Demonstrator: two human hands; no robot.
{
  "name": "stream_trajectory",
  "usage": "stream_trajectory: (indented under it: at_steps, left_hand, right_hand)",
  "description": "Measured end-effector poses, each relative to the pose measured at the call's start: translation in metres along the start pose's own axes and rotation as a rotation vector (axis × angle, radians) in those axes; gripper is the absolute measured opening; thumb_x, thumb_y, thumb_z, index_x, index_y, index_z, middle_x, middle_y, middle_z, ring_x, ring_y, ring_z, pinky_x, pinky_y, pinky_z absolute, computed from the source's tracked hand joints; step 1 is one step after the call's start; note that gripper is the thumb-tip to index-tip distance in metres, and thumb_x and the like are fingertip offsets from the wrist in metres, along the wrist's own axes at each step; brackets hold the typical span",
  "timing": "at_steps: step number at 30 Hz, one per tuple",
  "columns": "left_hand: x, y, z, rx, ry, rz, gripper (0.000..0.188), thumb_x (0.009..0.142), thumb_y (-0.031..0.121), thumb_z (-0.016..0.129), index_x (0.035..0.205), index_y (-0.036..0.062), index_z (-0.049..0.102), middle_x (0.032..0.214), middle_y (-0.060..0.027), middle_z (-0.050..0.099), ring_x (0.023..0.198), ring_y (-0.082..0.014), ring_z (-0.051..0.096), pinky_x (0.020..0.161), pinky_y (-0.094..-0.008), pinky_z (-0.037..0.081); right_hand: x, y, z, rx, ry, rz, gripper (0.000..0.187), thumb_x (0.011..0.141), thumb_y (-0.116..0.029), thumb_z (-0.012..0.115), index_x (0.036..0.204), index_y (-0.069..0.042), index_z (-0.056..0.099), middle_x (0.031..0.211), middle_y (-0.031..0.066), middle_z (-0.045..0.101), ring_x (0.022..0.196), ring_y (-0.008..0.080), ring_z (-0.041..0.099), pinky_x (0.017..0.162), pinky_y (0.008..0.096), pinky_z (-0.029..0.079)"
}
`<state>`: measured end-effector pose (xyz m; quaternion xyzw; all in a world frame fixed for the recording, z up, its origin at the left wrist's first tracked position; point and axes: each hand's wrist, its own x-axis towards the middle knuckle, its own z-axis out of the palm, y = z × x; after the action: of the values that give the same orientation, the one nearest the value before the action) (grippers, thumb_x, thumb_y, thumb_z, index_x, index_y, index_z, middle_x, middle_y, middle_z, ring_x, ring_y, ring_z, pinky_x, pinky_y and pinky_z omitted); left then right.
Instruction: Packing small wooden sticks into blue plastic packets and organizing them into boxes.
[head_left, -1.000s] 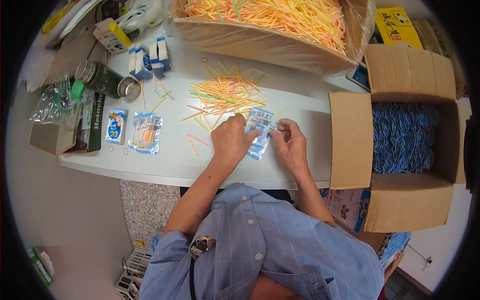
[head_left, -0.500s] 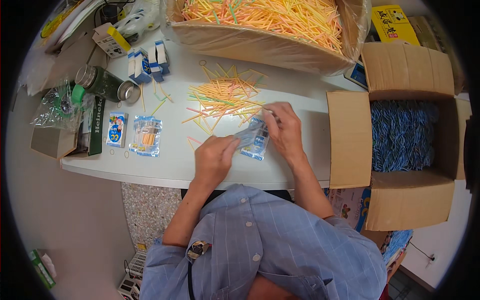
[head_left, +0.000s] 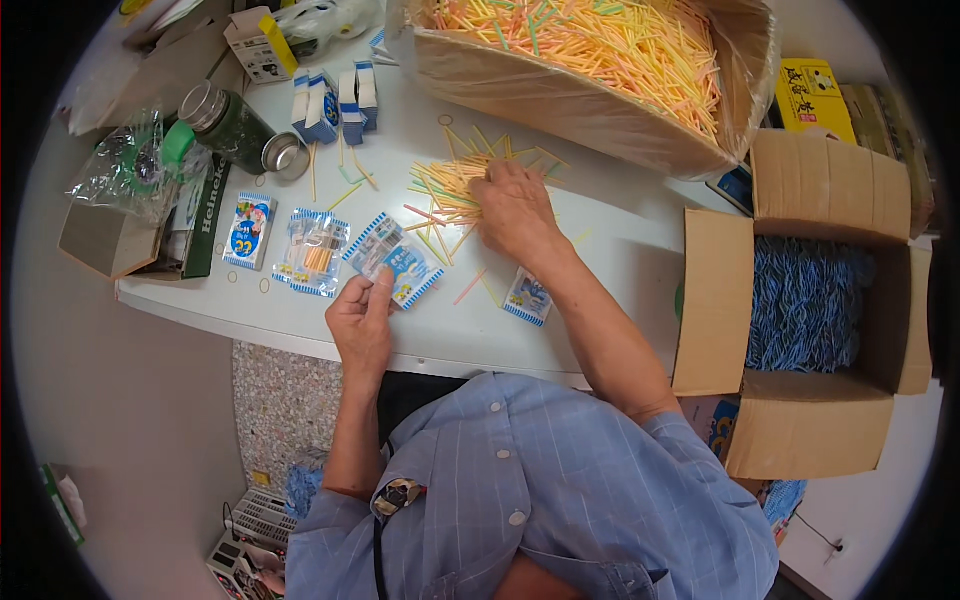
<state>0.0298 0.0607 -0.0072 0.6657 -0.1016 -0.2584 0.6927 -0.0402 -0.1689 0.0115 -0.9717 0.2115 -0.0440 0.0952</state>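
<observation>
Between the thumb and fingers of my left hand [head_left: 360,315] is a clear plastic packet [head_left: 385,248] with blue-and-white print, tilted over the table [head_left: 380,335]. My right hand [head_left: 515,205] reaches over a loose pile of thin yellow, orange and pink sticks [head_left: 440,188], its fingers curled down together among them; the fingertips are hidden. Another blue-printed packet [head_left: 527,298] lies below the right forearm. Left of my left hand lie packets [head_left: 313,255] with sticks showing inside, and beyond them a small blue-and-white packet [head_left: 248,232].
A plastic-lined carton [head_left: 600,105] full of sticks stands at the back. At right, an open box [head_left: 715,300] holds blue stringy bundles [head_left: 805,310]. Blue-and-white packet stacks [head_left: 318,105], a dark green flask [head_left: 235,135] and a box with clear plastic [head_left: 120,235] stand at left.
My hands have moved apart: the left went left with the packet, while the right moved up and left onto the stick pile. The whole view has shifted a little.
</observation>
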Motion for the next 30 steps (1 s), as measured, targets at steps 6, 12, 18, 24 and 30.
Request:
stream_trajectory:
  at_steps: [6,12,18,24,30]
  left_hand:
    - [0.012,0.001,0.009,-0.012,-0.017,0.024,0.018,0.097,0.014,0.066,0.093,-0.0036,0.069,0.072,0.0003,0.066,0.062,-0.0018,0.052,0.058,-0.0176,0.04]
    - [0.018,-0.001,0.009,-0.1,0.031,0.043,0.019,0.097,0.015,0.067,0.088,-0.0015,0.068,0.072,0.0001,0.065,0.062,-0.0025,0.053,0.058,-0.0179,0.041]
    - [0.026,0.009,0.014,-0.129,0.048,0.025,0.02,0.098,0.018,0.065,0.091,-0.0005,0.068,0.081,-0.0015,0.068,0.067,-0.0027,0.055,0.061,-0.0183,0.043]
    - [0.068,0.046,0.064,-0.425,-0.099,0.074,0.022,0.099,0.02,0.062,0.104,-0.001,0.067,0.094,-0.0034,0.069,0.08,-0.006,0.061,0.072,-0.0221,0.048]
    - [0.075,0.06,0.102,-0.239,-0.656,-0.247,0.022,0.099,0.017,0.06,0.111,-0.0009,0.067,0.096,-0.0045,0.071,0.082,-0.0073,0.065,0.072,-0.0229,0.052]
  right_hand:
    - [-0.001,-0.001,0.019,-0.064,0.094,-0.039,0.023,0.079,-0.004,0.057,0.099,-0.001,0.068,0.106,0.0182,0.06,0.11,0.0334,0.054,0.095,0.0466,0.041]
    - [-0.005,0.01,0.029,-0.083,0.131,-0.02,0.02,0.081,-0.004,0.057,0.099,0.0,0.063,0.106,0.0185,0.059,0.107,0.0341,0.054,0.095,0.0461,0.04]
    - [-0.017,0.016,0.008,0.21,0.22,0.014,0.018,0.095,-0.015,0.054,0.099,0.001,0.06,0.103,0.0179,0.059,0.102,0.0338,0.055,0.093,0.0442,0.043]
    - [-0.04,0.014,-0.022,1.314,-0.362,0.242,0.025,0.103,-0.026,0.052,0.104,-0.002,0.059,0.089,0.0083,0.065,0.081,0.0198,0.066,0.072,0.0323,0.054]
    - [-0.046,0.001,-0.013,2.074,-0.603,0.425,0.021,0.102,-0.024,0.054,0.107,-0.004,0.058,0.085,0.0068,0.064,0.065,0.0159,0.063,0.052,0.0282,0.052]
